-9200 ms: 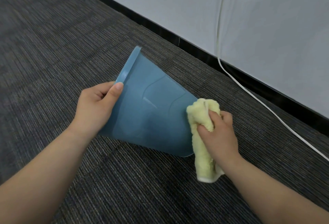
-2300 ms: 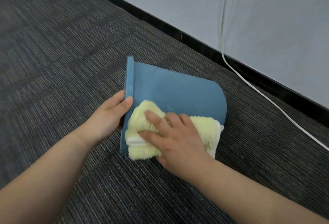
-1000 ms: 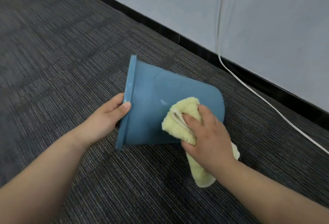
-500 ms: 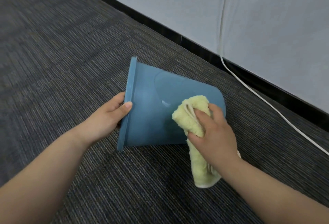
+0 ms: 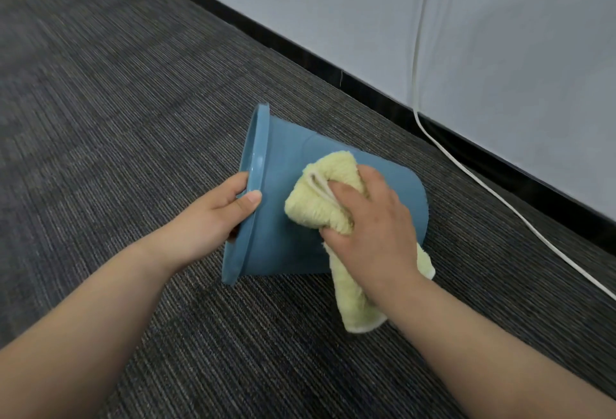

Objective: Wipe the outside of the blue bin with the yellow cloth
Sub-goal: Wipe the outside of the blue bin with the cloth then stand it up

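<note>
The blue bin (image 5: 283, 242) lies on its side on the carpet, its rim to the left and its base to the right. My left hand (image 5: 213, 215) grips the rim, thumb on the outside and fingers curled inside the opening. My right hand (image 5: 370, 228) holds the bunched yellow cloth (image 5: 320, 198) and presses it against the bin's upper side wall. The cloth's loose end hangs down over the carpet below my right wrist. The inside of the bin is hidden.
Dark striped carpet (image 5: 116, 102) covers the floor all around. A grey wall (image 5: 500, 35) with a black baseboard (image 5: 366, 85) runs diagonally behind the bin. A white cable (image 5: 466, 172) drops down the wall and trails across the carpet to the right.
My right hand has slid the cloth left across the bin's side, toward the rim. The left hand keeps its hold on the rim and the bin stays on its side.
</note>
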`<state>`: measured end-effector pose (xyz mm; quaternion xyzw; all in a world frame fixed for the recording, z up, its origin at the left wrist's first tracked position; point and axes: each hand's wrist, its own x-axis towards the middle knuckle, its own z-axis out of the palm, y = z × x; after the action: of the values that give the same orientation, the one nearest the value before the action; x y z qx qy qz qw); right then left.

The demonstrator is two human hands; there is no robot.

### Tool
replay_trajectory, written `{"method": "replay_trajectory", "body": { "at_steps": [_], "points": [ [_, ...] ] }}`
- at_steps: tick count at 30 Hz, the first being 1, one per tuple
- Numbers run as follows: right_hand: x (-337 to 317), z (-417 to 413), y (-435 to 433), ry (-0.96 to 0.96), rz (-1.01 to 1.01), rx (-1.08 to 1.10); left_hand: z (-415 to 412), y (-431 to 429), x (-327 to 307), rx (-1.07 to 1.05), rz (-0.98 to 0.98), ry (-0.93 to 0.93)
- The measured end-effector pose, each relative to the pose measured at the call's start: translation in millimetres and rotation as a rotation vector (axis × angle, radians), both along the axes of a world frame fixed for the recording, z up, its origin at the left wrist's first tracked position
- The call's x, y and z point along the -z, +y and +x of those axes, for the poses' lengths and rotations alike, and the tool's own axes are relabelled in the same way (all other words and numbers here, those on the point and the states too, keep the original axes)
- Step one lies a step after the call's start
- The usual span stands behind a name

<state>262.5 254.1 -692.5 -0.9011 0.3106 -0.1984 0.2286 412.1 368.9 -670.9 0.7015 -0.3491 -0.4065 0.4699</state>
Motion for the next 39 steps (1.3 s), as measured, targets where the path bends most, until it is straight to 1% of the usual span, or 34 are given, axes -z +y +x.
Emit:
{"method": "replay_trajectory", "body": {
  "at_steps": [2,3,6,8,9,12,13,16,18,20,23,24,26,28,30,33,37,39],
  "points": [
    [-3.7,6.0,-3.1,-0.024,-0.009,0.058,-0.3,-1.6,0.7,0.009,-0.007,0.016],
    [-7.6,8.1,0.2,-0.02,-0.019,0.048,-0.4,-1.6,1.0,0.015,-0.007,0.013],
    [-8.4,4.0,19.3,0.024,-0.134,-0.138,0.2,1.3,0.3,0.035,-0.012,-0.01],
    [-6.5,-1.7,23.3,0.04,-0.197,-0.22,0.8,3.7,0.1,0.052,-0.011,-0.022],
    [-5.8,-2.7,19.9,0.041,-0.183,-0.212,1.1,4.0,0.0,0.06,-0.011,-0.023],
    [-6.9,-2.0,6.3,-0.011,-0.017,-0.059,0.2,2.3,-1.2,0.075,-0.03,0.016],
    [-6.1,-2.7,4.6,-0.013,-0.008,-0.04,-0.7,1.7,-1.7,0.079,-0.043,0.027],
    [2.5,-10.0,11.0,0.043,-0.108,-0.098,-2.7,0.7,-2.2,0.074,-0.092,0.04],
    [7.1,-13.5,17.1,0.07,-0.117,-0.126,-0.8,1.9,-2.2,0.034,-0.101,0.067],
    [11.3,-15.1,19.4,0.082,-0.108,-0.143,4.3,3.6,-5.0,0.016,-0.084,0.048],
    [16.7,-19.4,23.2,0.076,-0.135,-0.202,13.0,5.6,-8.3,0.046,-0.03,-0.001],
    [18.6,-22.0,25.8,0.076,-0.138,-0.231,12.7,5.4,-9.5,0.026,-0.017,0.014],
    [23.4,-26.7,30.4,0.086,-0.155,-0.273,8.8,4.4,-8.8,-0.078,-0.002,0.047],
    [27.0,-28.8,31.7,0.098,-0.183,-0.287,5.2,-0.2,-3.8,-0.187,0.011,-0.041],
    [28.1,-29.9,31.4,0.081,-0.204,-0.268,1.5,-3.7,-1.0,-0.249,-0.003,-0.129],
    [22.8,-30.1,31.0,0.008,-0.199,-0.218,0.2,-5.2,0.0,-0.253,-0.026,-0.128],
    [-0.6,-16.8,22.5,-0.077,-0.085,-0.096,-0.5,-7.3,-2.0,-0.181,-0.025,-0.149],
    [-14.7,-4.7,10.8,-0.104,0.02,-0.034,-3.1,-8.6,-4.1,-0.14,-0.026,-0.159]
  ]
}}
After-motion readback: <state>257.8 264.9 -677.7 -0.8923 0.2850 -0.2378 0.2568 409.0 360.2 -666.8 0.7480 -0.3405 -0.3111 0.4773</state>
